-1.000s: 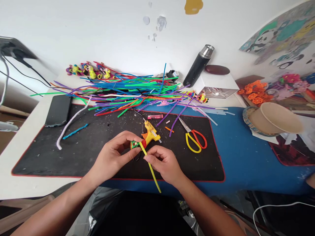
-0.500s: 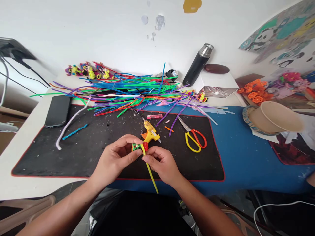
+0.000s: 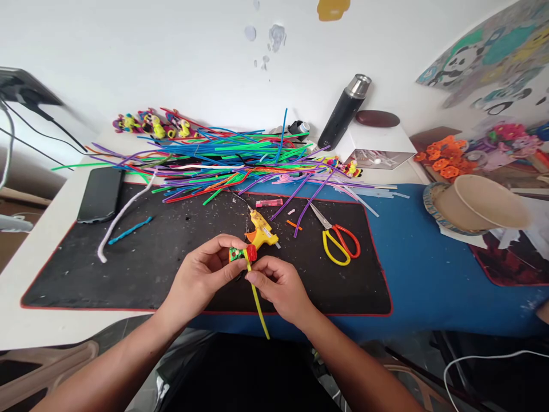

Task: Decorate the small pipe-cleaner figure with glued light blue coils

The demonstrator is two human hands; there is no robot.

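Observation:
Between thumb and fingers, my left hand (image 3: 201, 269) grips a small pipe-cleaner figure (image 3: 237, 254), green with a red end. A yellow pipe cleaner (image 3: 259, 309) crosses the figure next to the red end, its long tail hanging down past the mat's front edge. My right hand (image 3: 278, 286) pinches that yellow strand close to the figure. Just behind my hands a yellow glue gun (image 3: 263, 229) lies on the black mat (image 3: 141, 274). Scissors (image 3: 338, 243) with one yellow and one red handle rest to the right.
A heap of coloured pipe cleaners (image 3: 223, 160) stretches along the back. A phone (image 3: 100, 194) lies at the left, with a white strand (image 3: 124, 214) and a blue twisted piece (image 3: 130, 230) near it. A black flask (image 3: 345, 111), a white box (image 3: 380, 143) and a beige bowl (image 3: 489, 200) stand rightward.
The yellow pipe cleaner's hanging tail has swung slightly left, and the figure has shifted a little left. Both hands keep their hold.

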